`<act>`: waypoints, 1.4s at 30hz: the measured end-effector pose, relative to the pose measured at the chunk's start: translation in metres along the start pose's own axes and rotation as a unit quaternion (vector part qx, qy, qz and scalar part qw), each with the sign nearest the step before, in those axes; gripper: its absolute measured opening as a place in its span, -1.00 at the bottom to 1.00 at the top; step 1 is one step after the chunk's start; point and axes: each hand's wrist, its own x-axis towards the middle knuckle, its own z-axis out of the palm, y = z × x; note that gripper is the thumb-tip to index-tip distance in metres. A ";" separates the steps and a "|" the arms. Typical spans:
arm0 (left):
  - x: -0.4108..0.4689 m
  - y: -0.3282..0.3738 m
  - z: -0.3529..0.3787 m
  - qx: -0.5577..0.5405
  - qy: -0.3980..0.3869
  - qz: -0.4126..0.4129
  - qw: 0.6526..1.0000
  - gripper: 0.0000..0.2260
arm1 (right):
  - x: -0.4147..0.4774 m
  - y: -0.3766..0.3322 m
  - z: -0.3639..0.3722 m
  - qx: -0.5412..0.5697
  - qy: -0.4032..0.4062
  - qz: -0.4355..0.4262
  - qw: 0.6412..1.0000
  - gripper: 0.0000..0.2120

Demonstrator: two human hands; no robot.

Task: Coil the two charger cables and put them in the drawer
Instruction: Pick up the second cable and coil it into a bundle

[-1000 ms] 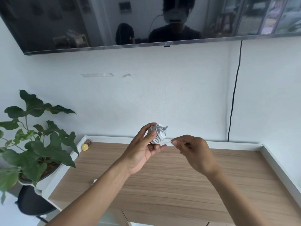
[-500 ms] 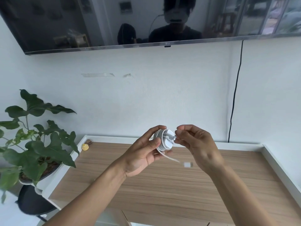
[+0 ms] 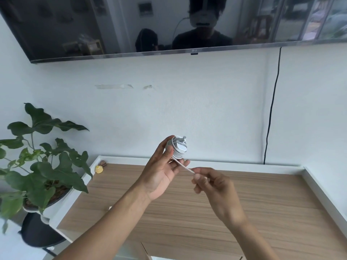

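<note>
Holds a white charger (image 3: 180, 145) in the left hand (image 3: 161, 173), thumb and fingers curled round it, raised above the wooden surface (image 3: 262, 203) and in front of the wall (image 3: 206, 102). Shows the cable (image 3: 185, 166) wound in close turns round the charger body, plug prongs pointing up and to the right. Pinches the free end of the cable between thumb and fingertips of the right hand (image 3: 212, 186), just below and right of the left hand. Spans coil and pinch with one short straight stretch. At left, beside the surface: a potted plant (image 3: 43, 166). At the back left corner: a small yellow object (image 3: 99, 169). Above, on the wall: a television (image 3: 131, 25). Down the wall at right: a black wire (image 3: 270, 113)
</note>
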 end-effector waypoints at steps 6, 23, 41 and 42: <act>-0.007 -0.004 0.003 -0.037 -0.083 -0.027 0.995 -0.46 | 0.015 -0.015 0.000 0.372 0.025 0.082 0.924 -0.82; -0.010 0.018 0.010 -0.117 -0.225 -0.067 0.965 -0.59 | 0.014 -0.091 0.013 0.106 -0.003 -0.112 0.988 -0.92; -0.006 0.022 0.004 -0.056 -0.166 -0.018 0.984 -0.41 | 0.016 -0.085 0.016 -0.089 0.027 -0.214 0.972 -0.96; -0.005 0.023 0.003 -0.053 -0.159 -0.019 0.986 -0.39 | 0.016 -0.084 0.016 -0.094 0.030 -0.212 0.972 -0.96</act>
